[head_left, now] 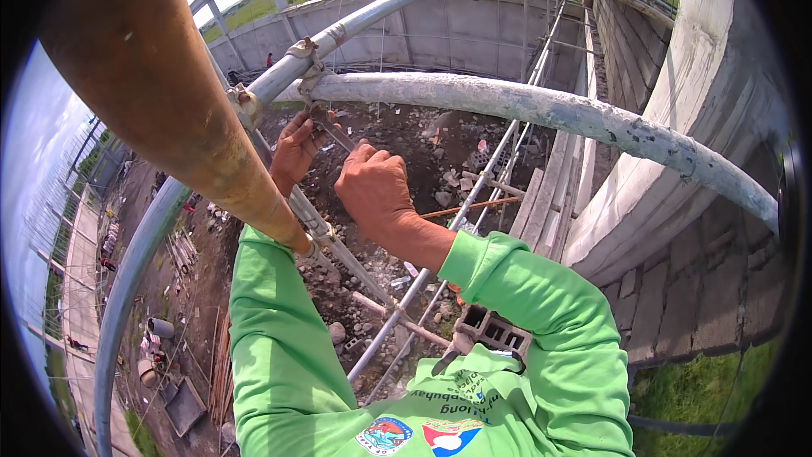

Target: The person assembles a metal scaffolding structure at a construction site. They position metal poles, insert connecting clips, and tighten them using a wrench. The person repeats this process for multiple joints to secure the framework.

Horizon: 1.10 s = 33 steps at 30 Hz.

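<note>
My right hand (376, 190) is closed round the handle of a metal wrench (335, 130), which slants up and left toward a scaffold clamp (315, 85). That clamp joins a grey, paint-spattered horizontal pipe (507, 101) to a diagonal pipe (372, 13). Just below the clamp, my left hand (294, 151) has its fingers curled in close by the wrench's head; what they pinch is too small to make out. A thick rusty-brown pole (169, 76) crosses in front of my left forearm. Another clamp (244, 106) sits on the pipework left of the hands.
Far below lies ground with rubble (444, 186). Thin scaffold pipes (414, 288) cross beneath my arms, near a hollow concrete block (495, 330). A concrete column (651, 152) stands at right, beside wooden planks (550, 195). A tray (182, 406) lies at lower left.
</note>
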Each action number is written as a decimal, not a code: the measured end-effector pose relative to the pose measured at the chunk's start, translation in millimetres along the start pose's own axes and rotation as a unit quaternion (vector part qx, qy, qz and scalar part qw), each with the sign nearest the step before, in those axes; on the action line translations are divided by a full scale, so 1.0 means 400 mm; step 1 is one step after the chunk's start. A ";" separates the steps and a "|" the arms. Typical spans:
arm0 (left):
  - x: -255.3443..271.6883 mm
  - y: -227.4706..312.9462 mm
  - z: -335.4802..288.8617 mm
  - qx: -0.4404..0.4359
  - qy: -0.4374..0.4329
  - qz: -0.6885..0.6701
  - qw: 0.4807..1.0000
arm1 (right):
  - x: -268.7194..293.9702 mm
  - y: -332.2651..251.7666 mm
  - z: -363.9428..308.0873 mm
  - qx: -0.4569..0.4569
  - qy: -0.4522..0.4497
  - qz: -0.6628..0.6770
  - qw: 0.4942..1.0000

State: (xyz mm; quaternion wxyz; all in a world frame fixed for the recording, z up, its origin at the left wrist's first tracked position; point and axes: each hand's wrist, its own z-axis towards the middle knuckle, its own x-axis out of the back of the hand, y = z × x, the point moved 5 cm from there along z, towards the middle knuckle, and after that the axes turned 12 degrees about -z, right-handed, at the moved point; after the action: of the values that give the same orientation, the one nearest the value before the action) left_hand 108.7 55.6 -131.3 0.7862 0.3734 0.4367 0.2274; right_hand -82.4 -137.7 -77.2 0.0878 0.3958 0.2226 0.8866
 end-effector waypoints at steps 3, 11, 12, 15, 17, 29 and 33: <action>-0.005 0.001 0.001 -0.010 -0.011 0.009 1.000 | -0.065 0.047 -0.031 -0.012 0.040 0.046 0.998; -0.039 0.014 -0.008 -0.006 0.038 0.059 0.997 | -0.359 0.203 0.065 -0.043 0.207 0.072 0.975; -0.042 0.018 -0.008 -0.010 0.048 0.052 0.997 | -0.396 0.211 0.092 -0.052 0.223 0.049 0.972; -0.047 0.029 -0.001 0.010 0.102 0.087 0.991 | -0.501 0.220 0.200 -0.032 0.227 0.053 0.972; -0.057 0.036 0.002 0.013 0.149 0.147 0.978 | -0.564 0.190 0.308 -0.035 0.176 0.099 0.979; -0.161 0.061 0.031 0.062 0.292 0.353 0.887 | -0.649 -0.211 0.694 -0.011 0.098 0.449 0.888; -0.166 0.064 0.032 0.064 0.321 0.361 0.873 | -0.609 -0.383 0.705 0.035 0.032 0.725 0.687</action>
State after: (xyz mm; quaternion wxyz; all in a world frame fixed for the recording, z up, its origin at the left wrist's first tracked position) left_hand 84.4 21.0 -72.4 0.4400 0.4613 0.5134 0.5745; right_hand 287.2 8.7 -143.9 -0.6040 0.4082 -0.1002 0.6772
